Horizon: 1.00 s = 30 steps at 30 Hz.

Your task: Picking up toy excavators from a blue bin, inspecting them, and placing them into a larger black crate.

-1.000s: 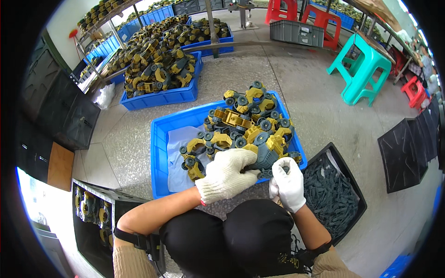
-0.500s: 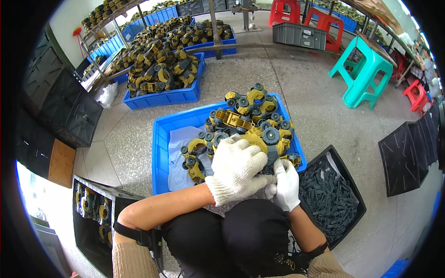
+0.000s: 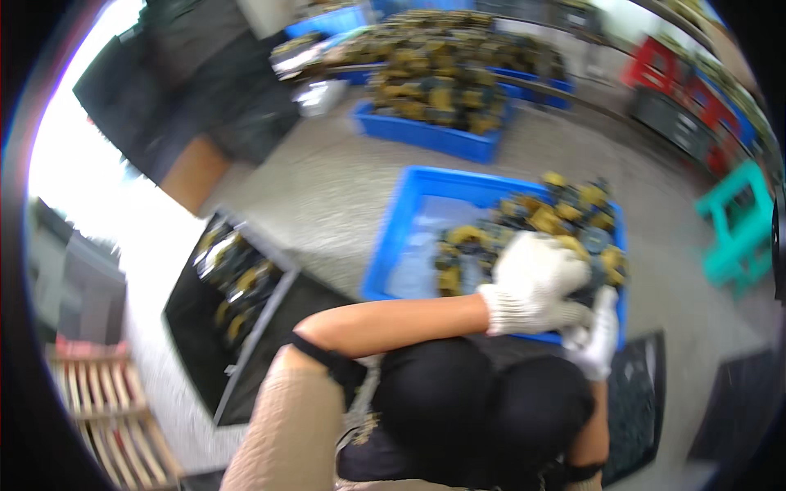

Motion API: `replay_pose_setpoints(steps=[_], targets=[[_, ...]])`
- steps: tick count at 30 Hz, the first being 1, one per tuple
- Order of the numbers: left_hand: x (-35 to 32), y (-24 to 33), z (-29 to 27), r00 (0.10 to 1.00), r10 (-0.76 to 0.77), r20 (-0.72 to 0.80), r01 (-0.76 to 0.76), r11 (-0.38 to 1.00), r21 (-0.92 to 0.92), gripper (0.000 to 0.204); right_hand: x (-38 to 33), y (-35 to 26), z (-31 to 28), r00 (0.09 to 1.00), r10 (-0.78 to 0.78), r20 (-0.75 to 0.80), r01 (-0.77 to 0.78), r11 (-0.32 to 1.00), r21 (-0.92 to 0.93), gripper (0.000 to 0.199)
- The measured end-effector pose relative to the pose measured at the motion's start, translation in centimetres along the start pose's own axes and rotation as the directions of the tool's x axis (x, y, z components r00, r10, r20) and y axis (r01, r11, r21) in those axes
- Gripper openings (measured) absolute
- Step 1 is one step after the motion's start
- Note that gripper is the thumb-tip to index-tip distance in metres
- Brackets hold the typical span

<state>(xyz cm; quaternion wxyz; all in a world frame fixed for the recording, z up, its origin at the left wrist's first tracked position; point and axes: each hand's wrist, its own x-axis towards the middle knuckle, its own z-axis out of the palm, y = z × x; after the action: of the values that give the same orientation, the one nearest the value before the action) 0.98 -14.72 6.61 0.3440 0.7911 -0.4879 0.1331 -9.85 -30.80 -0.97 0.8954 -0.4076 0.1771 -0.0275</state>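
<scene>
My left hand [image 3: 536, 277], in a white knitted glove, is closed over a yellow and dark grey toy vehicle [image 3: 595, 240] at the near right of a blue bin [image 3: 388, 239]. Its palm hides much of the toy. Below and to the right, my gloved right hand [image 3: 599, 340] has its fingers closed at the toy's near end. Blur and the other hand hide what they pinch, if anything. More toy vehicles [image 3: 467, 237] of the same kind are heaped in the bin, partly over a pale plastic sheet [image 3: 417, 254].
A black tray [image 3: 634, 393] of dark pieces lies right of my knees. Left stands a black crate [image 3: 266, 327] with more toy vehicles. Beyond are a heaped blue bin [image 3: 430, 135], a green stool [image 3: 737, 225], red stools [image 3: 651, 61] and a grey crate [image 3: 675, 123].
The view has swung left, so the bin and my hands sit farther right in it and the picture is blurred. Both hands stay at the same toy vehicle.
</scene>
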Motion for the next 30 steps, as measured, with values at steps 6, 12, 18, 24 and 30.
replay_pose_setpoints(steps=[6,12,18,24,30], targets=[[-4.6,-1.7,-11.2,0.941,-0.314,-0.124,0.315,0.949,-0.009,0.041,1.2,6.0,-1.1,0.978,0.206,0.028,-0.182,0.911,-0.370,0.021],[-15.6,-1.8,-26.9,0.787,-0.402,-0.468,0.596,0.690,0.410,0.032,0.3,5.6,-1.4,0.874,0.479,0.082,-0.279,0.632,-0.723,0.016],[-28.0,-3.5,-32.3,0.566,-0.700,-0.436,0.775,0.270,0.571,0.039,1.6,7.8,-2.0,0.862,0.505,0.033,-0.294,0.553,-0.779,0.013],[-33.0,-7.2,-29.6,0.527,-0.765,-0.370,0.750,0.215,0.626,0.037,2.3,8.5,-4.3,0.847,0.529,0.054,-0.332,0.605,-0.724,0.012],[-35.0,-10.7,-27.2,0.564,-0.742,-0.362,0.654,0.134,0.744,0.045,2.0,8.9,-5.2,0.869,0.490,0.071,-0.326,0.674,-0.662,0.011]])
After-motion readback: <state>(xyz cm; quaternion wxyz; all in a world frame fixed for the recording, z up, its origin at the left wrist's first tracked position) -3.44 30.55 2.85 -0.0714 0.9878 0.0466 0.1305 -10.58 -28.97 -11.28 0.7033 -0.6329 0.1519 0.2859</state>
